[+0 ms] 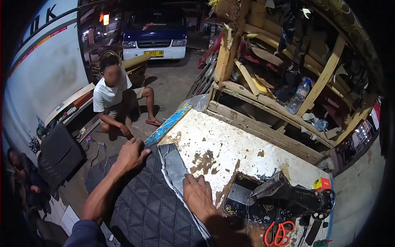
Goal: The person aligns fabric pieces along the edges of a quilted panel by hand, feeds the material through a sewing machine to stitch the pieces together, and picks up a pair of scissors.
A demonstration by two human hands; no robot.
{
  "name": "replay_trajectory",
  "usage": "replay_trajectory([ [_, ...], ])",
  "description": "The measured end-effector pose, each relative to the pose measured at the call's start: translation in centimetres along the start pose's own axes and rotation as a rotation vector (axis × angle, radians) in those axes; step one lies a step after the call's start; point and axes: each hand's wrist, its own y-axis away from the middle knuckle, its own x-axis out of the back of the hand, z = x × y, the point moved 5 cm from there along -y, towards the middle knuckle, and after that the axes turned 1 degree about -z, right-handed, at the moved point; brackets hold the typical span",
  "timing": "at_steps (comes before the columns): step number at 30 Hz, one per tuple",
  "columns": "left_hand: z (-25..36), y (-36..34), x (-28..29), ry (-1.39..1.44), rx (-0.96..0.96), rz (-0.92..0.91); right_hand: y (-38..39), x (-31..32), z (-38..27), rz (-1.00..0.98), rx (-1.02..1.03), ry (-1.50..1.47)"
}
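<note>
A large black quilted cover (142, 201) with diamond stitching drapes over the table's near-left edge. Along its right side runs a white edging beside a plain grey strip of material (172, 164). My left hand (132, 155) grips the far end of the quilted cover, thumb on top and fingers bent over its edge. My right hand (198, 193) is closed at the right edge of the grey strip, its fingers curled onto it. To the right of that hand stands a black sewing machine (288, 197).
Orange-handled scissors (279, 234) and a small yellow-and-red box (322, 184) lie by the machine. The worn white tabletop (230, 144) meets a wooden rack (267, 103) holding a plastic bottle (299, 95). A person (111, 94) sits beyond the table; a van (154, 37) stands behind.
</note>
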Motion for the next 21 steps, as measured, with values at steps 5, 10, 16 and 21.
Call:
replay_trajectory([
  [5, 1.0, -0.9, 0.6, 0.089, 0.046, -0.009, 0.1, 0.0, -0.2, -0.013, 0.012, 0.102],
  [10, -0.5, -1.4, -1.1, 0.062, 0.06, 0.009, 0.0, 0.0, -0.7, 0.0, -0.008, 0.092],
  [16, 0.2, -1.2, -2.1, -0.014, 0.161, -0.021, -0.8, 0.9, -0.5, -0.075, -0.085, 0.035],
  [21, -0.2, -1.4, -3.2, -0.075, 0.117, 0.025, -2.1, 0.5, 0.1, 0.095, -0.144, -0.036],
])
